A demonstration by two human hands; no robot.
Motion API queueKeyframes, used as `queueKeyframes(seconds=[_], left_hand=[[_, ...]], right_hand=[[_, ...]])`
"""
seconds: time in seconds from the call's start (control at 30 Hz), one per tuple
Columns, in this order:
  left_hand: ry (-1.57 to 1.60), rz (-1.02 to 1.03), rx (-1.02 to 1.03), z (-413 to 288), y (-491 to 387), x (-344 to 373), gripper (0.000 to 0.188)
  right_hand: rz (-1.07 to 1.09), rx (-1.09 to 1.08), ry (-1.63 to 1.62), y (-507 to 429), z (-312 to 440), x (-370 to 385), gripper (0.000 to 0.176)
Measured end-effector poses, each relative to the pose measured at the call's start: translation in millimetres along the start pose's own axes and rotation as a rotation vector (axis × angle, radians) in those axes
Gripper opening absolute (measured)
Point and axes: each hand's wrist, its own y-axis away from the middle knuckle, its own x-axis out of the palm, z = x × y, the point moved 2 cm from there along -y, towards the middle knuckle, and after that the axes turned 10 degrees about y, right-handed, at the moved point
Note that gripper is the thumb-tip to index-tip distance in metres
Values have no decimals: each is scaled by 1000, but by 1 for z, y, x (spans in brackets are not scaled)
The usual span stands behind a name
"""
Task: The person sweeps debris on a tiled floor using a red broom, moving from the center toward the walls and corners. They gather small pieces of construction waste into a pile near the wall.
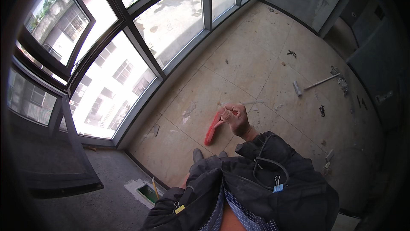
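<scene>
My right hand (236, 120) is closed around the upper end of a red broom (212, 130), seen almost straight down its handle. Below the fist, the broom's long red bristled head rests on or just above the tiled floor (237, 82), in front of my shoes (198, 155). Most of the handle is hidden by the hand. Only a sliver of my left hand (185, 180) shows beside the dark jacket, at my left side. Its fingers are hidden, so whether it holds anything cannot be made out.
Windows (169, 22) line the left side, and an open sash (64, 167) juts inward. A yellow stick (155, 188) stands by a green-lined wall recess (147, 193). Debris (342, 85), a white rod (321, 82) and a pale strip (296, 88) lie right. A doorway (342, 35) opens far right.
</scene>
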Motion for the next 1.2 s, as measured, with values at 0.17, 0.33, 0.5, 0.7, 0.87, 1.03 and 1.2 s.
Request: queueKeyframes(seconds=[0.17, 0.33, 0.5, 0.7, 0.87, 1.03, 1.2], left_hand=[[9, -1, 7, 0, -2, 1, 30], [22, -8, 8, 0, -2, 1, 31], [29, -18, -1, 4, 3, -2, 32], [49, -50, -12, 12, 22, -9, 33], [83, -80, -20, 19, 45, -14, 35], [173, -157, 30, 17, 78, -22, 36], [307, -292, 150, 2, 119, -32, 38]], right_hand=[[10, 15, 1, 0, -2, -1, 45], [7, 22, -2, 1, -3, -2, 44], [6, 2, -6, 0, 1, -2, 44], [-6, -1, 22, 1, 9, -1, 46], [-8, -4, 50, 0, 10, -1, 45], [-9, -24, 58, -1, 13, 0, 45], [19, 10, 46, -2, 16, -1, 45]])
